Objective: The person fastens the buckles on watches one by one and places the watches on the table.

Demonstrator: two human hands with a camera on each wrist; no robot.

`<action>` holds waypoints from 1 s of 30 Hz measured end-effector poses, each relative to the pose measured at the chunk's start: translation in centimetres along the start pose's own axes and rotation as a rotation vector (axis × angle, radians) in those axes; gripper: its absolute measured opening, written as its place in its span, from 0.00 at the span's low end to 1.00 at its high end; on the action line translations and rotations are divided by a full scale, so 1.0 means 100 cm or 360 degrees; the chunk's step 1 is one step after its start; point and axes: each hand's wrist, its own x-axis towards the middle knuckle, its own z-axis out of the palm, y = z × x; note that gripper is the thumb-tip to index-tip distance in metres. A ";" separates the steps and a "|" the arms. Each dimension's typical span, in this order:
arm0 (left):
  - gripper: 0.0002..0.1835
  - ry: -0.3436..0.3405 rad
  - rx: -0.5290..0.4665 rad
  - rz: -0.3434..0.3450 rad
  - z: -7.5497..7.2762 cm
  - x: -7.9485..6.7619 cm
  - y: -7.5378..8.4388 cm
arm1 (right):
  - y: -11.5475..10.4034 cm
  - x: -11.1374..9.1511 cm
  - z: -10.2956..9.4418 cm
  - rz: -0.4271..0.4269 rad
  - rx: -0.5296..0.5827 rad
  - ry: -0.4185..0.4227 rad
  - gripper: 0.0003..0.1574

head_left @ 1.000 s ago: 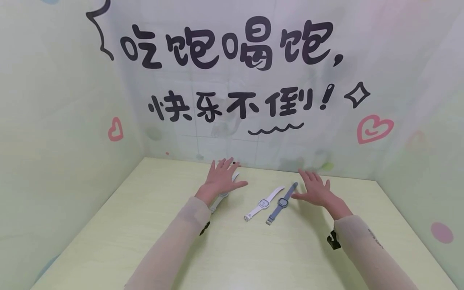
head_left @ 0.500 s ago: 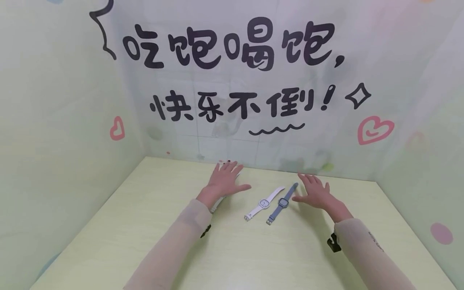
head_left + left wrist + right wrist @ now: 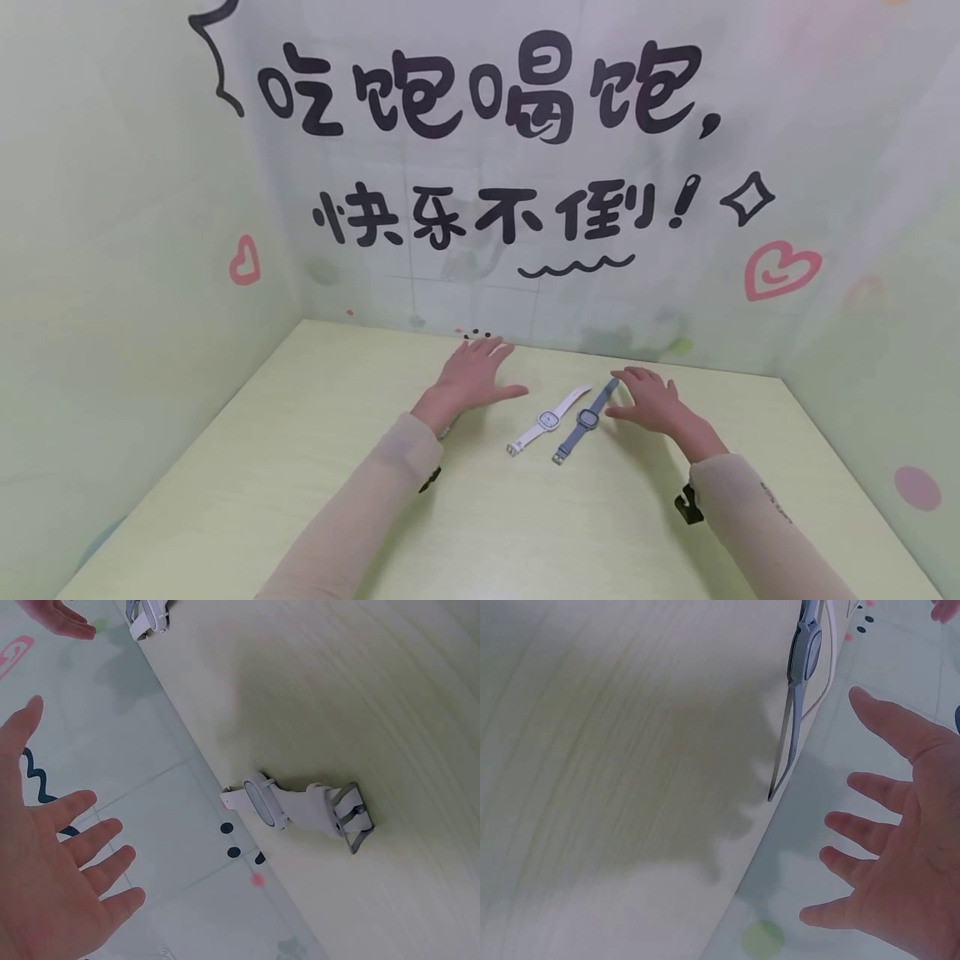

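Fingers spread, my left hand (image 3: 474, 379) hovers over a pale watch, which it mostly covers in the head view. The left wrist view shows that watch (image 3: 264, 801) lying on the table with its buckle to the right, apart from the hand. My right hand (image 3: 651, 404) has its fingers extended beside a blue-grey watch (image 3: 587, 419), its fingertips overlapping the strap's far end in the head view. Between the hands a white watch (image 3: 549, 420) lies flat and slanted, left of the blue-grey one. Neither hand holds anything.
The pale wooden tabletop (image 3: 480, 517) meets a back wall sheet (image 3: 420, 292) with black lettering, just beyond the fingertips. Side sheets (image 3: 150, 275) close in the left and right. A black strap piece (image 3: 690, 504) hangs under the right cuff.
My left hand has shifted a little to the right, covering more of the pale watch. My right fingertips have lowered slightly toward the blue-grey strap. The watches have stayed in place.
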 end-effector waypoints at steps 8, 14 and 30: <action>0.45 -0.0029 -0.0013 0.0035 -0.001 0.000 0.006 | -0.001 0.001 0.002 -0.0017 -0.0010 -0.0013 0.42; 0.45 -0.0037 0.0000 0.0051 0.001 0.000 0.010 | -0.001 0.001 0.003 -0.0043 -0.0012 -0.0006 0.41; 0.43 -0.0105 -0.0014 0.0101 0.003 -0.003 0.025 | 0.001 0.003 0.007 -0.0072 -0.0002 0.0001 0.39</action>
